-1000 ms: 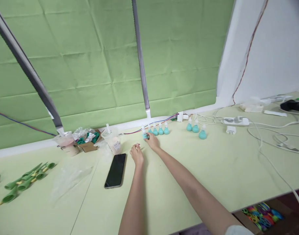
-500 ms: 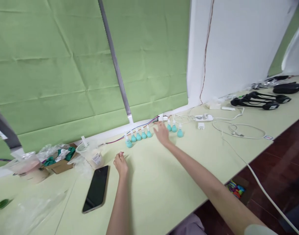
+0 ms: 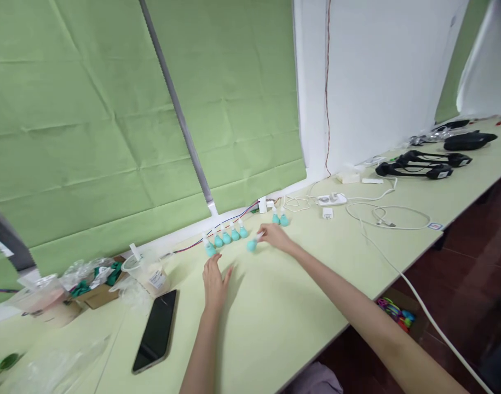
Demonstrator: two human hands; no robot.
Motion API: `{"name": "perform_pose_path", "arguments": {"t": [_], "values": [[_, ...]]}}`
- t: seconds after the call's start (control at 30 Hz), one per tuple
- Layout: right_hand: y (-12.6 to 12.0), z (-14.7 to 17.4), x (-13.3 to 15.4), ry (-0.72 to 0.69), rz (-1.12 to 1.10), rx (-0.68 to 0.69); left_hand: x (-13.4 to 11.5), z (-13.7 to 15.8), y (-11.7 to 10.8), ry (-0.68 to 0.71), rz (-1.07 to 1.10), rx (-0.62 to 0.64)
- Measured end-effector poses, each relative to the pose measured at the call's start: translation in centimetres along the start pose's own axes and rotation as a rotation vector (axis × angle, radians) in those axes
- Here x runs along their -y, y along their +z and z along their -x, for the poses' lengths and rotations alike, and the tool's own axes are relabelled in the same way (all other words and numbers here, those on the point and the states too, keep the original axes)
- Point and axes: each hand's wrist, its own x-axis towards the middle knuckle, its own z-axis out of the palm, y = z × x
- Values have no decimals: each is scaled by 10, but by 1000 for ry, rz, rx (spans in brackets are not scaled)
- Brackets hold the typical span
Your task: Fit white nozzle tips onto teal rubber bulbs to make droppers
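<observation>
My right hand (image 3: 272,236) pinches the white tip of a small teal squeeze bottle (image 3: 252,245), which leans to one side just above or on the table; I cannot tell which. To its left is a row of several matching teal bottles (image 3: 226,237) with white tips, standing upright near the wall. My left hand (image 3: 215,282) is open, thumb apart from the fingers, close to the front bottle (image 3: 209,250) at the row's left end. Beyond my right hand stand two more teal bottles (image 3: 280,219).
A black phone (image 3: 155,331) lies left of my left arm. Behind it are a plastic cup (image 3: 154,276) and a cardboard box (image 3: 96,295). At right are a power strip (image 3: 331,199), white cables (image 3: 402,209) and black devices (image 3: 418,167). The table edge (image 3: 392,285) runs under my right forearm.
My right hand has taken one teal bottle from the right-hand group and brought it left and nearer. My left hand has opened and shifted towards the row. The view has turned slightly right.
</observation>
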Motion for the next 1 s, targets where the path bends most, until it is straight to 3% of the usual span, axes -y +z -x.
{"name": "perform_pose_path", "arguments": {"t": [0.1,0.2,0.27,0.37,0.53,0.73,1.0], "values": [[45,16,33,-169,-345,138,-9,2,1,82,-54,43],[68,34,46,-180,-267,59,-9,4,0,86,-128,174],[70,42,46,-170,-160,-16,-10,5,-1,75,-181,234],[65,45,41,-139,-108,-128,-13,6,0,-22,-252,226],[59,41,32,-26,-293,-233,5,5,-5,-333,-159,36],[62,42,21,2,-425,-31,47,3,-17,-632,166,-261],[75,46,26,-6,-714,234,72,7,-6,-657,320,-363]]}}
